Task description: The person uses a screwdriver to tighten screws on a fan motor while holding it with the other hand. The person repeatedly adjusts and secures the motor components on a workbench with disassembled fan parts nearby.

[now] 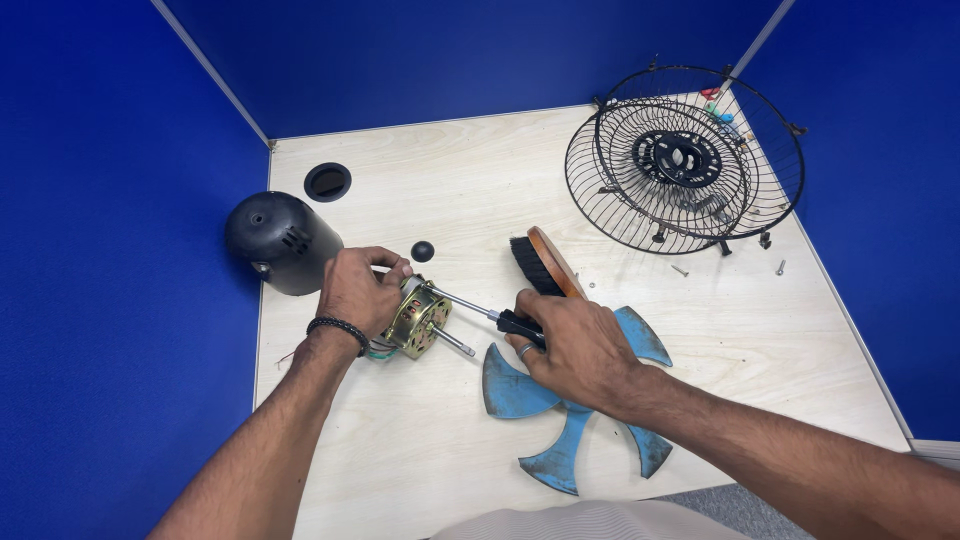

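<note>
The fan lies in parts on the worktop (440,170): the wire guards (690,165) stand stacked at the far right, the blue blade (570,400) lies flat near the front edge, and the black rear cover (280,240) rests at the left. The left hand (358,292) is closed around the bare motor (418,318), which sits near the middle. The right hand (575,345) grips a screwdriver (480,308) whose tip meets the motor, so screws there look not yet out. A brush (545,262) lies just behind. No containers show.
</note>
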